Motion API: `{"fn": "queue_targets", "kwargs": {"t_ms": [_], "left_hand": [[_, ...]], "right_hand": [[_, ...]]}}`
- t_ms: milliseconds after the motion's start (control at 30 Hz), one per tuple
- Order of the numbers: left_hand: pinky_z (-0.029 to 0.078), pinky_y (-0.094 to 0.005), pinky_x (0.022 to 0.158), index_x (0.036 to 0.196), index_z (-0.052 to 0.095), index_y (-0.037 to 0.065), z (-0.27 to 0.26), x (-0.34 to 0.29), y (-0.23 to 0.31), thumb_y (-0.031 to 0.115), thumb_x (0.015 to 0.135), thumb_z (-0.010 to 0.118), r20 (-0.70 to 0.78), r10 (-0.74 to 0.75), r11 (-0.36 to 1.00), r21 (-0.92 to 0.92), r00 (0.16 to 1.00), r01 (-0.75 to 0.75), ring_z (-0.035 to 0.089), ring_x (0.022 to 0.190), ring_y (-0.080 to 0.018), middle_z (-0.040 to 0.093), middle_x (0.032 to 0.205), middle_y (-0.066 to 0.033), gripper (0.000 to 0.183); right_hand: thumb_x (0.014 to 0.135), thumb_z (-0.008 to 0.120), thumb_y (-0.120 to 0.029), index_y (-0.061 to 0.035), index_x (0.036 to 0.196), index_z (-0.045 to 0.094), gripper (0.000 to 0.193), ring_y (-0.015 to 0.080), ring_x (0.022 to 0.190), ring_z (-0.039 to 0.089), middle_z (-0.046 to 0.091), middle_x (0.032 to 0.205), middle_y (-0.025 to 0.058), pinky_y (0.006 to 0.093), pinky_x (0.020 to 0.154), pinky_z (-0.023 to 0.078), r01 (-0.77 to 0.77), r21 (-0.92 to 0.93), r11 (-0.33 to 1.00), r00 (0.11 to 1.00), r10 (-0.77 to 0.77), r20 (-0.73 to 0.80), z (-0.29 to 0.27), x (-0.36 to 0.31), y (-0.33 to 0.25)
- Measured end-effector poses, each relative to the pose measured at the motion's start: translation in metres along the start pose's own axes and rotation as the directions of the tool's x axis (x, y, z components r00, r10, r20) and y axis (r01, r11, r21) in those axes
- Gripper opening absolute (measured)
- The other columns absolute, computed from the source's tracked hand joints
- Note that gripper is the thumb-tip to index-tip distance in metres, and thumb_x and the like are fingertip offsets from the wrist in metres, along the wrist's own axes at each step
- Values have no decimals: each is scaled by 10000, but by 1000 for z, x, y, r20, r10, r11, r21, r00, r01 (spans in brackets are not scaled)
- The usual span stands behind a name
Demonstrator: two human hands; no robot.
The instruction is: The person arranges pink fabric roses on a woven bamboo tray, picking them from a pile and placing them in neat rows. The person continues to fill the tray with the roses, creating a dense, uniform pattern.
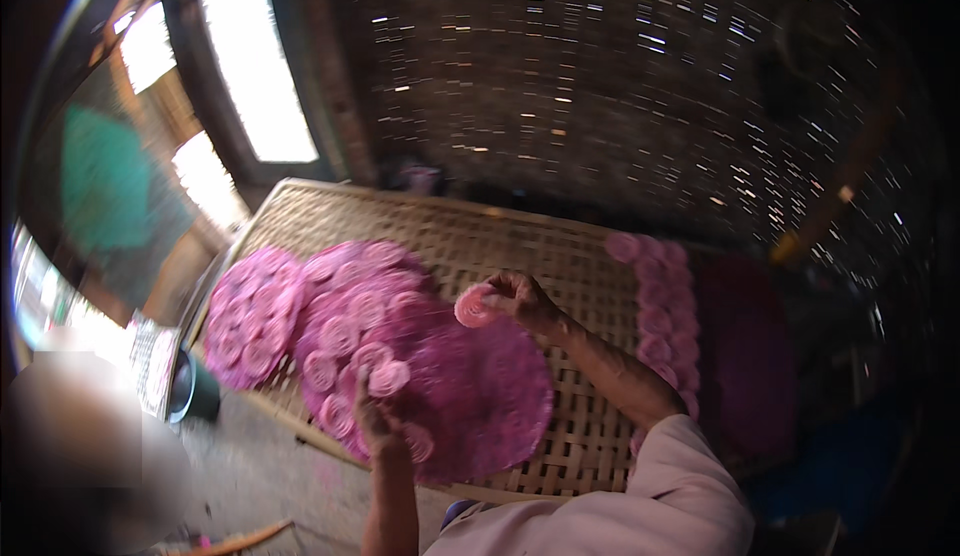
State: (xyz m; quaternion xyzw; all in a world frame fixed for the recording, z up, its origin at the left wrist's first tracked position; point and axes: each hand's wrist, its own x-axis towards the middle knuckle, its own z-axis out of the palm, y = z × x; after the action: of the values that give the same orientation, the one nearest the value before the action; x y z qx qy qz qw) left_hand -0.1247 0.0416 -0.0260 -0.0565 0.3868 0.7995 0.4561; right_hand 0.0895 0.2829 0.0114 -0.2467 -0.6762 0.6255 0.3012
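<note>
- The right hand (520,298) was near the middle of the frame and pinched one small pink round disc (474,307) between its fingertips, holding it up above the tray.
- The left hand (378,418) was lower, in the lower middle of the frame, and gripped a second pink disc (388,377) with a spiral pattern; the fingers were closed on it.
- Under both hands lay one large round pink mat (480,396), lacy in texture, and it rested on the woven bamboo tray (560,256).
- On the left part of this mat many small pink discs (345,301) lay touching and overlapping each other; they were too many and too blurred for an exact count.
- One more round pink mat (250,316) was to the left, at the left edge of the tray, also covered with discs.
- At the right side of the tray one column of pink discs (660,306) ran from top to bottom, beside a dark purple stack (745,356).
- One dark bucket (195,388) stood on the ground at the lower left, just beside the tray.
- A woven wall (600,76) filled the upper part of the frame, and a bright opening (255,56) was in the upper left.
- The person wore a light pink sleeve (680,486) on the right arm.
</note>
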Motion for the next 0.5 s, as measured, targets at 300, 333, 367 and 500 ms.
{"fn": "queue_targets", "kwargs": {"t_ms": [300, 333, 367, 500], "left_hand": [[359, -172, 341, 982, 669, 67, 0, 17, -17, 266, 926, 711, -168, 19, 977, 211, 986, 17, 568, 472, -100, 676, 775, -34, 211], [360, -173, 342, 973, 669, 71, 1, 16, -16, 257, 927, 707, -181, 27, 981, 193, 983, 9, 571, 479, -97, 674, 771, -30, 196], [361, -174, 343, 965, 668, 75, 3, 13, -15, 249, 929, 704, -195, 35, 985, 174, 980, -1, 574, 487, -93, 672, 767, -26, 181], [392, -181, 375, 932, 661, 79, 28, -2, -16, 224, 927, 698, -250, 93, 988, 142, 964, -58, 597, 531, -94, 668, 778, -21, 149]], "right_hand": [[836, 696, -160, 5, 1058, 681, 277, 152, 816, 647, 694, 877, 71, 308, 756, 514, -130, -361, 924, 793, -122, -597, -207, -77, 77], [837, 692, -153, -2, 1058, 683, 268, 174, 811, 654, 697, 878, 86, 317, 754, 517, -200, -437, 877, 762, -141, -631, -213, -78, 77], [838, 688, -147, -8, 1058, 684, 260, 195, 807, 661, 699, 879, 101, 326, 752, 520, -271, -506, 819, 731, -166, -661, -219, -77, 77], [850, 685, -135, -31, 1069, 685, 243, 307, 858, 677, 702, 951, 143, 404, 792, 527, -534, -687, 493, 657, -271, -704, -248, -80, 80]]}}
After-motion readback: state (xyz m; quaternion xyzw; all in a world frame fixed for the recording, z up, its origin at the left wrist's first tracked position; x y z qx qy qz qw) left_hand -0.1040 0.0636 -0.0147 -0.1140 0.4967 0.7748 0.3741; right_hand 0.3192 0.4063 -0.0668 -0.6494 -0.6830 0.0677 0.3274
